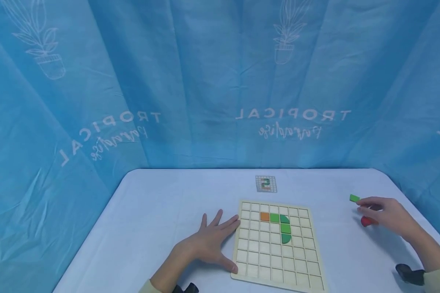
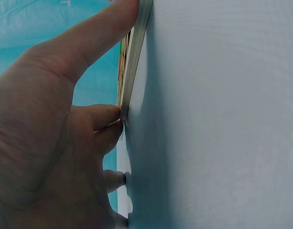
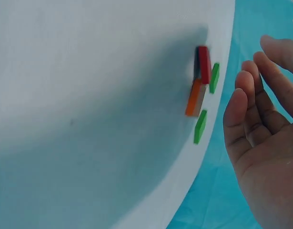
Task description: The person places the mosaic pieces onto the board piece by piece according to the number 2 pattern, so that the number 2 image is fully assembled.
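Observation:
A pale wooden grid board (image 1: 265, 259) lies on the table, with an orange square (image 1: 265, 216), green squares (image 1: 274, 218) and darker green rounded tiles (image 1: 286, 238) set in its upper cells. Spread fingers of my left hand (image 1: 205, 243) touch the board's left edge; the left wrist view shows thumb and fingertips against that edge (image 2: 136, 52). Over the table's right side, my right hand (image 1: 386, 213) hovers with loosely bent fingers and nothing visible in them. Near it lie a red tile (image 3: 205, 64), an orange tile (image 3: 193, 98) and two green tiles (image 3: 200, 126).
Behind the board lies a small card (image 1: 266, 184) printed with a grid and a coloured figure. Blue curtains (image 1: 212, 81) hang around the back and sides of the white table (image 1: 161, 203). Dark wrist-camera parts (image 1: 408, 274) show at both wrists.

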`<state>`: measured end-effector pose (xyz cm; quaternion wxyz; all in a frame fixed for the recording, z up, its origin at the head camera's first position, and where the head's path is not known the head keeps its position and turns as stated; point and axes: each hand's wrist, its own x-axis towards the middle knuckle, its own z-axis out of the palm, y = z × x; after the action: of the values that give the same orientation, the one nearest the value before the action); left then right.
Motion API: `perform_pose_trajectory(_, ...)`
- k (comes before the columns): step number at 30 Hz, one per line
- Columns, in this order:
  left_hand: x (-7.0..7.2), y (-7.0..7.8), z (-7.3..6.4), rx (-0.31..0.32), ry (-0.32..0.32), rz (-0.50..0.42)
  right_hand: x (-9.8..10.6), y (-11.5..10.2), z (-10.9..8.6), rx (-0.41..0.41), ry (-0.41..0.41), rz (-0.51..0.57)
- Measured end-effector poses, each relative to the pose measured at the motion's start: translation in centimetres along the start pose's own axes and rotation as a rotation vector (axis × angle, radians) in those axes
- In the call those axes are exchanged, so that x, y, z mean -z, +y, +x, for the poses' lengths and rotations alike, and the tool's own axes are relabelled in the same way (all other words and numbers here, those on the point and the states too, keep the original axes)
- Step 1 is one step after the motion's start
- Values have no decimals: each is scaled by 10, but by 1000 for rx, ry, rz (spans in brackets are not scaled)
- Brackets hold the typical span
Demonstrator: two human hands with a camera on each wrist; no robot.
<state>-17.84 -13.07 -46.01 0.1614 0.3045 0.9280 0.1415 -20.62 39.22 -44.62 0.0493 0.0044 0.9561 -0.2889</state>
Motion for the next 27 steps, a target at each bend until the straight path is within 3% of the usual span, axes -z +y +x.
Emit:
perform_pose_trajectory(11,0,-2,-2,-16,16,5,4,14,1,-62,2,32)
perform_pose_trajectory(20,0,1,1,-9,10,-7,3,27,8,-110,132,10)
perform_pose_trajectory(27,3,2,-1,8,4,5,1,32,8,-178,177,13)
